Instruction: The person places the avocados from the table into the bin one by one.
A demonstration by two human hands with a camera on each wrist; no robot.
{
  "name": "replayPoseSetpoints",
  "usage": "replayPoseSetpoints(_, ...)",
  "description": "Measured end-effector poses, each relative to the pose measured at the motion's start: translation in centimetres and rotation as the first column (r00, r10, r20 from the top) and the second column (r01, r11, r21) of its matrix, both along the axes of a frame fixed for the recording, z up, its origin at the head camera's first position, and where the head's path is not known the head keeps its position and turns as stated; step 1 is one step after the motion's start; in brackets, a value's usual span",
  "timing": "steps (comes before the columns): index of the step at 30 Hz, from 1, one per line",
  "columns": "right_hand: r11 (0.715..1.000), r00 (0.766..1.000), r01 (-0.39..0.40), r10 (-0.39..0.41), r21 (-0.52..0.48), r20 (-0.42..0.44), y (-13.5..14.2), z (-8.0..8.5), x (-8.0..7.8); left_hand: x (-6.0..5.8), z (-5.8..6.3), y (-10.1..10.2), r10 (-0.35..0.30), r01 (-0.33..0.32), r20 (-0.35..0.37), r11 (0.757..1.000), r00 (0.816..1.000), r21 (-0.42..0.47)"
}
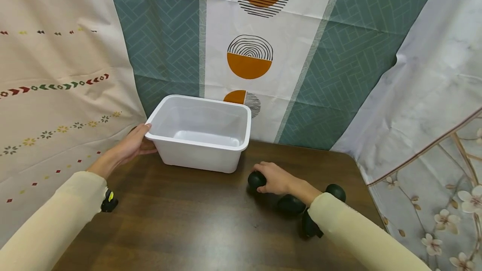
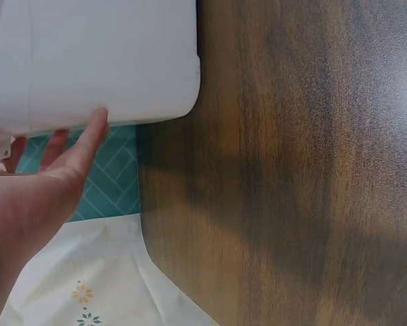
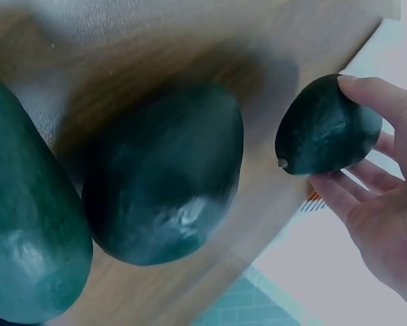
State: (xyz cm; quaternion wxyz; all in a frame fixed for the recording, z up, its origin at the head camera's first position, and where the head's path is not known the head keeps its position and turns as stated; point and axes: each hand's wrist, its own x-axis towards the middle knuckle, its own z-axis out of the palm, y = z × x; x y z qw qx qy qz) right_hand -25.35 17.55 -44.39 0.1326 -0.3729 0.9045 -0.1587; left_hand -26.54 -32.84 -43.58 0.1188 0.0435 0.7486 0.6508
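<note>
My left hand [image 1: 132, 144] holds the near left corner of a white plastic bin [image 1: 199, 156], thumb at the rim and fingers against the outer wall. In the left wrist view those fingers [image 2: 87, 139] touch the bin's side; the thumb is hidden there. The bin's visible inside holds nothing. Right of the bin, my right hand [image 1: 278, 179] grips a dark green avocado [image 3: 322, 132] between thumb and fingers. Behind that hand lie more avocados: one near the wrist [image 1: 291, 205], one partly under the forearm [image 1: 309, 223], and one beyond the forearm [image 1: 335, 192].
The brown wooden table [image 1: 180, 225] has a rounded far right corner. A patterned curtain [image 1: 165, 32] hangs right behind the bin. Cream cloth [image 1: 56, 108] borders the left side, and floral white cloth [image 1: 421, 170] the right.
</note>
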Motion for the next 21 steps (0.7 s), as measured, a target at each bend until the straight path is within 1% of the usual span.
replayPoseSetpoints(7, 0.998, 0.998, 0.052, -0.052, 0.02, -0.024, 0.4, 0.0, -1.3, 0.1, 0.1, -0.1, 0.005, -0.005, 0.0, 1.0, 1.0, -0.015)
replayPoseSetpoints(14, 0.997, 0.993, 0.066, -0.063, 0.032, -0.097, 1.2, 0.2, -2.9, 0.0, 0.1, -0.1, -0.006, 0.006, -0.001, 1.0, 1.0, -0.017)
replayPoseSetpoints(21, 0.996, 0.988, 0.086, -0.08, 0.038, -0.129, 1.6, 0.3, -4.0, 0.0, 0.2, -0.2, -0.011, 0.011, 0.0, 1.0, 1.0, -0.016)
